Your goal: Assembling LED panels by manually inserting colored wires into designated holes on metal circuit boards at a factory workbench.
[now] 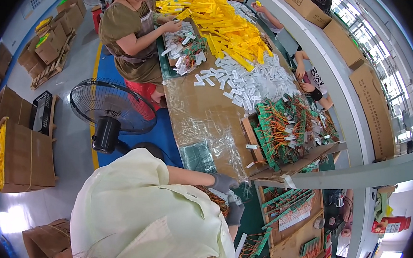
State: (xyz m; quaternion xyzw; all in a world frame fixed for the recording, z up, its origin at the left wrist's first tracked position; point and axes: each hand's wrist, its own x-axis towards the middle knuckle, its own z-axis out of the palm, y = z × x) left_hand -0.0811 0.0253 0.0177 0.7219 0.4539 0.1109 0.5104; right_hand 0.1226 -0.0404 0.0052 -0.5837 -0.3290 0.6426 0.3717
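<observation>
My left hand [222, 183], in a grey glove, is bent over the edge of the brown-covered table [189, 101], its fingers curled and partly hidden. Just below it in the picture, my right hand [235, 213], gloved in grey too, is closed with its fingertips turned inward. Between the two hands, small white plastic pieces [233, 198] show, and a bundle of orange wires [215, 197] lies close by, partly behind my pale sleeve. What exactly each hand grips is too small to make out.
Green circuit boards with orange wires [284, 130] crowd a box ahead. Yellow plastic parts [233, 29] and white pieces [241, 83] heap the table, where other people work. A black fan [113, 107] stands at left. A grey beam [358, 175] crosses at right.
</observation>
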